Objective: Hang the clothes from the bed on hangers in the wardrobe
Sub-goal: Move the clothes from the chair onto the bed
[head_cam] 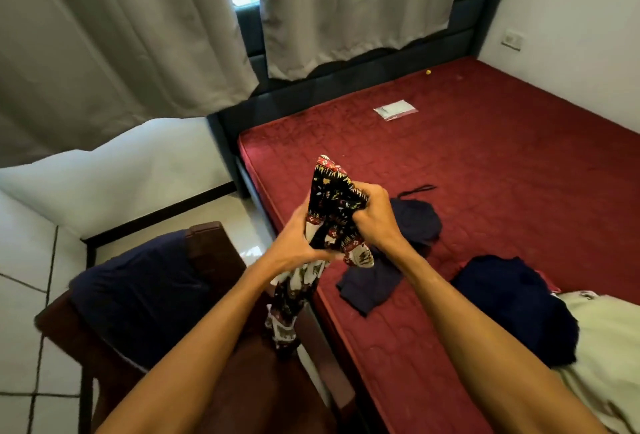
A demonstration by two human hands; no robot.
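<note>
A patterned garment [334, 198], black with red, white and yellow motifs, is gripped in both hands above the near edge of the bed [485, 163], its lower length left hanging down between the bed frame and a wooden chair [214, 253]. The left hand [298, 243] is closed round the bunched middle of the cloth from below; the right hand [372, 213] is clenched over its upper part, so that a folded corner is pushed up above the fingers. No hanger is seen, and no wardrobe (neither falls within the view), so the step in hand is judged to be the picking up or sorting out of one piece. Much is left: a dark navy garment [374, 281] lies flat just beyond the hands, a second dark bundle [417, 222] behind it, and a navy heap [512, 305] resting on pale green cloth [602, 347] at the right. A small clear packet [394, 109] lies further up the red mattress. A navy item [138, 295] is draped over the chair.
</note>
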